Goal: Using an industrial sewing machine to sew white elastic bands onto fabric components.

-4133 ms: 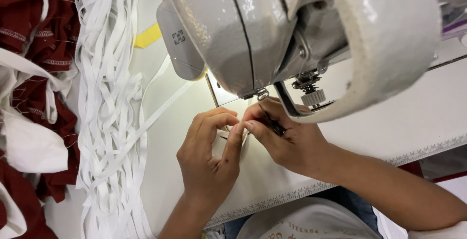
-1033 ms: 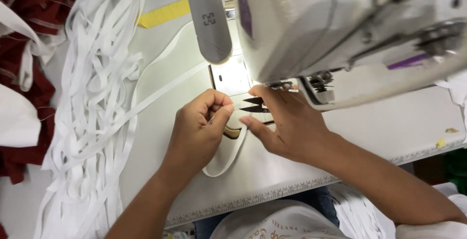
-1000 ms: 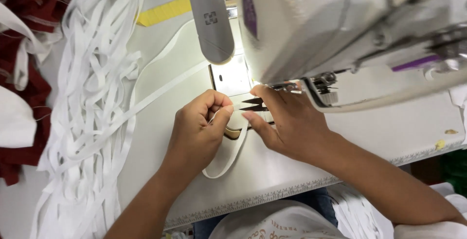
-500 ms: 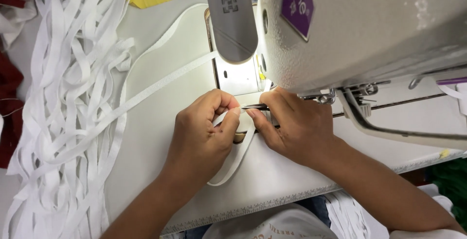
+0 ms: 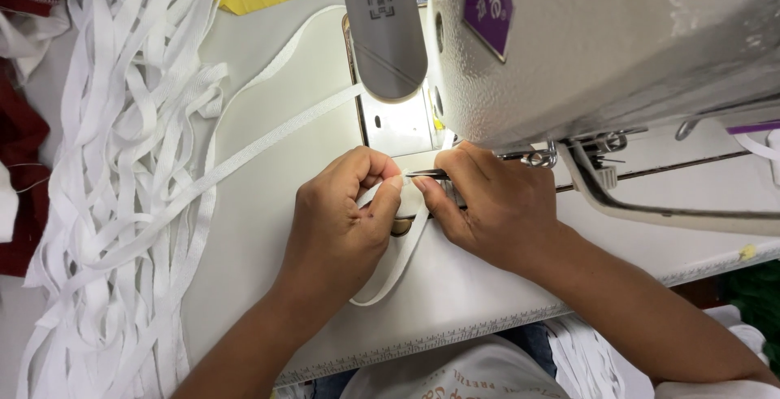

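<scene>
Together, both hands, left (image 5: pixel 341 220) and right (image 5: pixel 487 208), pinch a white strap (image 5: pixel 402 253) beneath the sewing machine (image 5: pixel 601 41).

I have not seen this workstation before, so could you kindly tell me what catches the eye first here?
The big pale sewing machine fills the upper right, and just under it the left hand and right hand pinch a loop of white tape on the table. The right hand also grips a slim dark tool. A tangled heap of white tape spreads along the left side.
</scene>
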